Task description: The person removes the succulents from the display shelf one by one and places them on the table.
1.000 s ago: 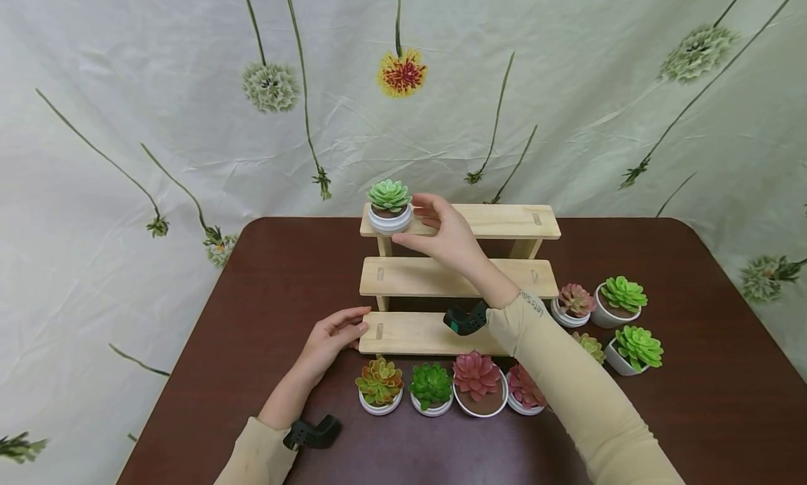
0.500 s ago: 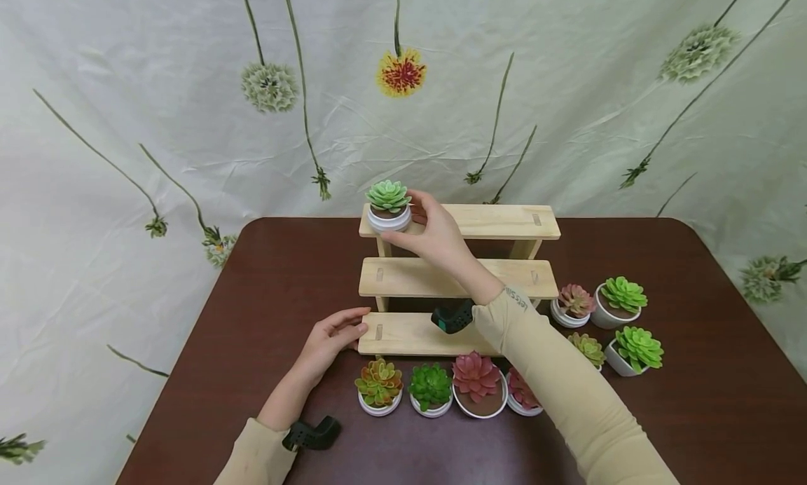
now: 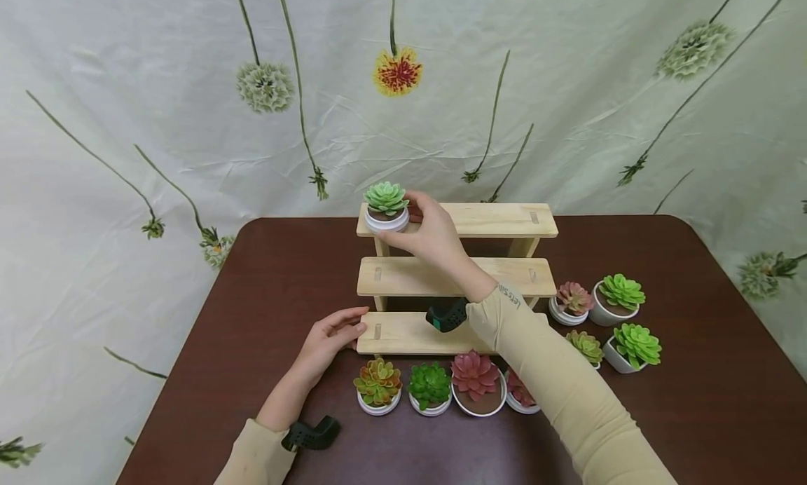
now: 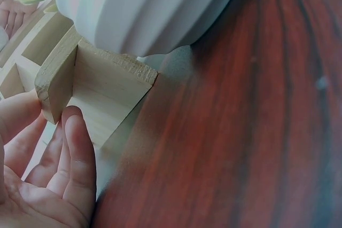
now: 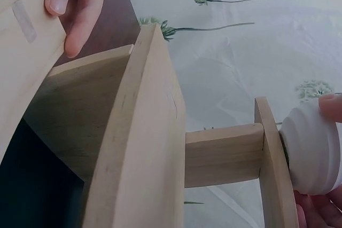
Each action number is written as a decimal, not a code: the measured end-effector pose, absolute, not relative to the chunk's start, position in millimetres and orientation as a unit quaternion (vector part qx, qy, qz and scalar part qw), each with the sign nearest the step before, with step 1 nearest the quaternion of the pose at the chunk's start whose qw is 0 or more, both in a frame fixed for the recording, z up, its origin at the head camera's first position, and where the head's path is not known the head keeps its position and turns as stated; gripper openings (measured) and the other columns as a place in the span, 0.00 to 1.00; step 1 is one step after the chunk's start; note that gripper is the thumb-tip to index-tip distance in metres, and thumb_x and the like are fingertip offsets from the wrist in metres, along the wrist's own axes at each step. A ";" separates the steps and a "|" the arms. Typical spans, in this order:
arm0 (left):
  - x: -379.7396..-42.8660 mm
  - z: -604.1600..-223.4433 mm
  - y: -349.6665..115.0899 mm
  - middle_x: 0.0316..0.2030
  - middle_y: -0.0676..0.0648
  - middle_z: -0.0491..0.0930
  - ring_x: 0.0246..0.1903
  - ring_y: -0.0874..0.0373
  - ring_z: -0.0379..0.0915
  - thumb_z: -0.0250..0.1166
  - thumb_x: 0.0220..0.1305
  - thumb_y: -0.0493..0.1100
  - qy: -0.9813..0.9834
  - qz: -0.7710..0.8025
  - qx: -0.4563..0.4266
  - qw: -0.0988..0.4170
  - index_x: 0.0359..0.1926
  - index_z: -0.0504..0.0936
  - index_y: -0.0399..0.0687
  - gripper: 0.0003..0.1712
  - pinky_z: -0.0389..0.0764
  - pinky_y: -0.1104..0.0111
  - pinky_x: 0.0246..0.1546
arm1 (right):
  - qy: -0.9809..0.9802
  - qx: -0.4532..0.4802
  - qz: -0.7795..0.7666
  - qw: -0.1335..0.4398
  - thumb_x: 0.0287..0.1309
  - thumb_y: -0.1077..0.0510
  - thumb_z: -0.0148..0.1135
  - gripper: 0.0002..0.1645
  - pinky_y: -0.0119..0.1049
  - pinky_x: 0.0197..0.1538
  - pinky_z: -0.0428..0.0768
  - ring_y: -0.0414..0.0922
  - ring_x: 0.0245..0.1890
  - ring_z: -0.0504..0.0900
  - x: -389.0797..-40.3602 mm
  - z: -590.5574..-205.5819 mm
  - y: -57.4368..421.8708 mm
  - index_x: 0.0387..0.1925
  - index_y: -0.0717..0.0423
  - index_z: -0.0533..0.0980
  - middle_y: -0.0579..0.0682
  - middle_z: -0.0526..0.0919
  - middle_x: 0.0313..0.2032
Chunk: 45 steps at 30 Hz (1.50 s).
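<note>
A three-tier wooden plant stand (image 3: 403,277) stands on the dark table. At the left end of its top shelf is a pale green artificial succulent in a white ribbed pot (image 3: 387,221). My right hand (image 3: 431,236) holds this pot from its right side; in the right wrist view the thumb lies on the white pot (image 5: 310,150), with fingers below. My left hand (image 3: 328,341) pinches the left end of the bottom shelf (image 3: 410,333), and the left wrist view shows thumb and fingers on either side of the board end (image 4: 56,81).
In front of the stand is a row of potted succulents: orange-green (image 3: 377,383), dark green (image 3: 429,387) and red (image 3: 474,376) ones, another partly behind the right sleeve. More pots, including a bright green succulent (image 3: 637,345), stand to the right. A flower-print cloth (image 3: 189,71) hangs behind.
My right hand has moved slightly left and closed in around the pale green succulent's pot. The pot stays at the shelf's left end. My left hand keeps its place.
</note>
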<state>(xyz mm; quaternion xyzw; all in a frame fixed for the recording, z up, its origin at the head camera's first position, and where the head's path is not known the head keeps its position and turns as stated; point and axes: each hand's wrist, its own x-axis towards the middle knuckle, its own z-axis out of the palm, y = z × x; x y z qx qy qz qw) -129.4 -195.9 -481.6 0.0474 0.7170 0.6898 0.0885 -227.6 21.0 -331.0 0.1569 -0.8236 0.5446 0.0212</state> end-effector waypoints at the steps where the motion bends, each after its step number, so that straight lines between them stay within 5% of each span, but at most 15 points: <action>1: -129.3 -481.8 -195.9 0.49 0.42 0.77 0.37 0.59 0.77 0.65 0.61 0.42 0.717 0.690 0.047 0.088 0.58 0.75 0.38 0.25 0.79 0.67 0.35 | -0.821 0.157 0.549 0.021 0.43 0.55 0.76 0.42 0.30 0.53 0.73 0.46 0.50 0.76 -227.0 -330.7 21.0 0.60 0.61 0.68 0.55 0.76 0.51; 19: -129.3 -482.6 -195.9 0.47 0.43 0.78 0.36 0.59 0.77 0.64 0.62 0.41 0.719 0.688 0.049 0.086 0.58 0.74 0.35 0.25 0.79 0.68 0.35 | -0.814 0.150 0.561 0.021 0.41 0.50 0.76 0.44 0.32 0.54 0.72 0.45 0.52 0.75 -215.4 -321.1 39.1 0.59 0.59 0.69 0.52 0.76 0.52; 45: -128.8 -480.9 -195.5 0.50 0.39 0.77 0.37 0.59 0.77 0.65 0.62 0.43 0.725 0.681 0.045 0.087 0.57 0.76 0.39 0.24 0.79 0.68 0.35 | -0.802 0.144 0.575 0.069 0.43 0.58 0.76 0.40 0.42 0.56 0.73 0.48 0.52 0.76 -182.5 -310.9 104.2 0.59 0.59 0.69 0.54 0.75 0.52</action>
